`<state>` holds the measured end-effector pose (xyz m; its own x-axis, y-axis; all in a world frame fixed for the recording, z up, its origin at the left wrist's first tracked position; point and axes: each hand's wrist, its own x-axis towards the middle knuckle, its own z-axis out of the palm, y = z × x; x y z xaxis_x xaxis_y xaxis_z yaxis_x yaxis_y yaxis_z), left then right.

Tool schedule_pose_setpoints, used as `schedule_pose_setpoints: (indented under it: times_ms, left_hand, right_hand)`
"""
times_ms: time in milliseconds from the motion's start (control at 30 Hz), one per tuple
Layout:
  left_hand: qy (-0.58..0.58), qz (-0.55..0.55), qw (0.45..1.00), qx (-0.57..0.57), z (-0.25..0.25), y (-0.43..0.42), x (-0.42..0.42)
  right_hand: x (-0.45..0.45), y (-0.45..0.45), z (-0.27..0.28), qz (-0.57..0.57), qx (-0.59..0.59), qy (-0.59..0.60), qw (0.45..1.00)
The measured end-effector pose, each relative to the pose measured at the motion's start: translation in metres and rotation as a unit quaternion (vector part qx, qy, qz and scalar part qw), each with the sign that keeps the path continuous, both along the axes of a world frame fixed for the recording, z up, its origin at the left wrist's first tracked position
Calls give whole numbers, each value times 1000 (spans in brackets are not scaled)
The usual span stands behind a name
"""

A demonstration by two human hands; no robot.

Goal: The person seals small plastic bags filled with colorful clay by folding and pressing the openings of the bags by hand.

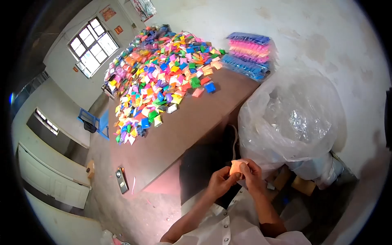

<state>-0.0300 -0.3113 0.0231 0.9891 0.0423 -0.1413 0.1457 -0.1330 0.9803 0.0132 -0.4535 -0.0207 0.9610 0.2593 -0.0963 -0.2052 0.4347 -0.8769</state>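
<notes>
Close to my body, above my lap, a small peach-orange packet [237, 166] is held between both hands. My left hand [221, 179] pinches its left side with thumb and fingers. On the other side my right hand [252, 173] grips it, the thumb pressed across its front. Part of the packet is hidden behind the thumbs. A large heap of small coloured packets [159, 81] covers the far part of the brown table [163, 149], out of reach of both hands.
Right of the table stands a big clear plastic bag [286, 118], with cardboard boxes [303, 185] beneath it. Stacked bundles of blue and pink packets [249, 53] lie at the table's far right corner. A dark phone-like object [121, 180] rests at the left edge. A blue chair [96, 121] stands beyond.
</notes>
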Motion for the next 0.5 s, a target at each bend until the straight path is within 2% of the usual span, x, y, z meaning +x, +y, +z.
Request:
schedule_pose_setpoints:
  times_ms: [167, 200, 267, 400, 500]
  left_hand:
    - [-1, -22, 997, 68, 1, 8, 2]
    - [0, -21, 998, 67, 5, 6, 0]
    - [-57, 71, 996, -17, 16, -1, -1]
    - [-27, 71, 997, 0, 1, 14, 0]
    - [-63, 72, 995, 28, -10, 19, -2]
  right_hand:
    - [10, -3, 6, 23, -7, -39, 999]
    - [12, -1, 6, 23, -9, -38, 999]
    - [14, 6, 7, 18, -7, -60, 998]
    - [10, 7, 13, 31, -34, -94, 995]
    - [9, 10, 3, 40, -17, -85, 995]
